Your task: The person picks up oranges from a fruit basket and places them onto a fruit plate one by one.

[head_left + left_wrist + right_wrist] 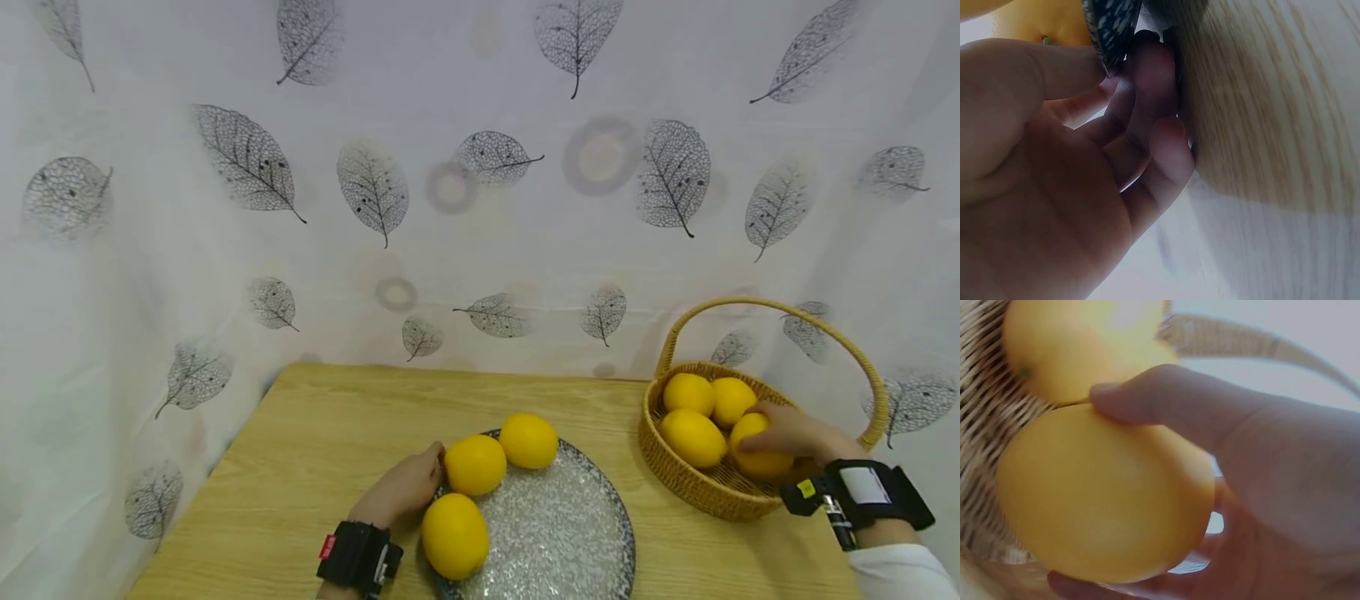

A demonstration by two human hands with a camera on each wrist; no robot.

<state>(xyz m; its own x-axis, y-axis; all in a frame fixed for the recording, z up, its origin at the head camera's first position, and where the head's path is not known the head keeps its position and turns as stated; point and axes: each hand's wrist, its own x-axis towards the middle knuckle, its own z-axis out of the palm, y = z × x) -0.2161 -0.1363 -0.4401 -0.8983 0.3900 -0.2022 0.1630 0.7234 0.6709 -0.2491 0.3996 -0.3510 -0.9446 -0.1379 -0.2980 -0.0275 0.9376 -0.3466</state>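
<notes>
My right hand (795,433) reaches into a wicker basket (693,483) and grips a yellow-orange fruit, an orange (1107,494), with the thumb over its top and fingers round its underside. Three more oranges (693,437) lie in the basket beside it. At the left rim of a round speckled grey plate (555,521), my left hand (405,487) pinches the edge (1112,37). Its thumb lies at the rim and the curled fingers reach beneath, close to the tabletop. Three oranges (455,536) sit along the plate's left and back side, one right by the left fingertips.
Plate and basket stand on a light wooden table (360,417), the basket at its back right corner. The basket's tall arched handle (750,301) rises over the fruit. A white curtain (480,242) printed with leaves hangs behind the table and along its sides.
</notes>
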